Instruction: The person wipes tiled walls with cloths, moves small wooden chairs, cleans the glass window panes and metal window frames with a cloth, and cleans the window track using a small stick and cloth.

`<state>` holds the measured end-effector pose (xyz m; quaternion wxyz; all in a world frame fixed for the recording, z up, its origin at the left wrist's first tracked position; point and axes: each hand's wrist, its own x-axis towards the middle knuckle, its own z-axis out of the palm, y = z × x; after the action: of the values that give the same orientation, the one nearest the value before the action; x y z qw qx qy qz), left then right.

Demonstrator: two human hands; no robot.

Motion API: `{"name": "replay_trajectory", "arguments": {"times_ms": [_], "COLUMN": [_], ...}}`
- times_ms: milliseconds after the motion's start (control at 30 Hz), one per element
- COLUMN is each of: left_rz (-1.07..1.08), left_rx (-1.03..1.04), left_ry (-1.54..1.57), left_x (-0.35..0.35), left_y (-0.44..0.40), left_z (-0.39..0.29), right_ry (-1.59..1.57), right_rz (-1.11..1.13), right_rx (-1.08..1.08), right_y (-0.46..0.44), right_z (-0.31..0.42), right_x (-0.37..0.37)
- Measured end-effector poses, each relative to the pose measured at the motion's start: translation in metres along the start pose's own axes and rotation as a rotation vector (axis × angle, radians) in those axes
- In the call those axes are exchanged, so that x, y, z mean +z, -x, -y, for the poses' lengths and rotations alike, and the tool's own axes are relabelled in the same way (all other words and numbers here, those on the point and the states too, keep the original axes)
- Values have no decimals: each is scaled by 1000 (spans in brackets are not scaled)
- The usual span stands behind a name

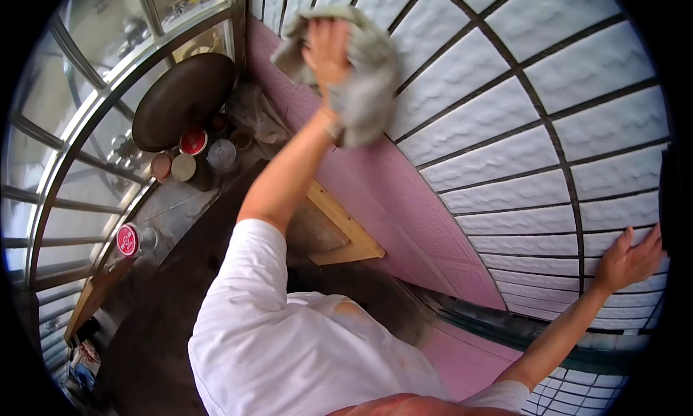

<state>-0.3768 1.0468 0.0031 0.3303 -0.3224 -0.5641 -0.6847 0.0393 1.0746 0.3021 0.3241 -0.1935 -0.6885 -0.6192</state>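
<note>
Because it is soft cloth, the greyish-beige rag (372,69) suits a flat palm

As it bunches under the person's left hand (328,48), the rag lies against the wall of white, wavy-surfaced tiles with dark joints (585,29), across the line where they meet a pink embossed panel (397,199). It should be light and limp, with nothing fragile about it; loose folds show beyond the fingers and beside the wrist, and these would probably drag or slip. The best hold is likely its thick middle, palm spread to trap the layers, edges tucked in. Whether it is damp, and so heavier or slicker, I cannot tell. The left hand's fingers lie extended over the rag; blur hides whether they also pinch a fold.

Well to the right of the rag and lower, the right hand (628,261) holds no object, its fingers stretched out, seemingly resting on the tiles. To the left of the rag and lower is a crumpled, clear plastic bag (256,116); farther left are a broad, dark, round pan-like disc (184,102), a round red-topped container (193,140) and a cylindrical beige-lidded can (184,167). Below the rag is a pale wooden bar (346,221).
</note>
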Motion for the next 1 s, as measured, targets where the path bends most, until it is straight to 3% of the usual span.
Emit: {"name": "replay_trajectory", "arguments": {"times_ms": [133,267,333,400,467,500,567,600,633,700,733,800,867,933,1000], "left_rz": [332,338,283,273,124,165,39,59,149,339,318,485,498,612,741], "left_rx": [396,586,554,394,364,218,252,339,256,-32,-206,-1001,-734,-1172,-658], "left_ry": [91,123,124,152,51,67,215,281,340,594,816,1337,957,1390,1071], "left_x": [0,-2,0,0,14,12,27,36,21,-6,-10,-51,-74,-59,-98], "left_y": [30,4,-20,-49,-63,-62,-51,-44,-40,-38,-36,-59,-65,-53,-99], "left_z": [-101,-88,-77,-74,-72,-86,-84,-75,-91,-112,-114,-137,-131,-91,-125], "right_ry": [-45,-51,-71,-70,-77,-74,-85,-60,-77,-48,-53,-44,-57,-253,-825], "right_rz": [-81,-65,-44,-60,-82,-70,-102,-77,-115,-95,-108,-99,-105,-94,-41], "right_rx": [-16,90,105,138,131,153,183,180,193,165,180,182,184,400,492], "right_y": [-1,-1,-2,-3,-4,-5,-5,-4,-4,-3,-2,-4,-5,2,-5], "right_z": [5,17,19,20,22,23,22,22,22,18,18,20,28,58,139], "right_x": [1,-7,-8,-9,-7,-10,-11,-10,-8,-9,-9,-10,-11,-4,-20]}}
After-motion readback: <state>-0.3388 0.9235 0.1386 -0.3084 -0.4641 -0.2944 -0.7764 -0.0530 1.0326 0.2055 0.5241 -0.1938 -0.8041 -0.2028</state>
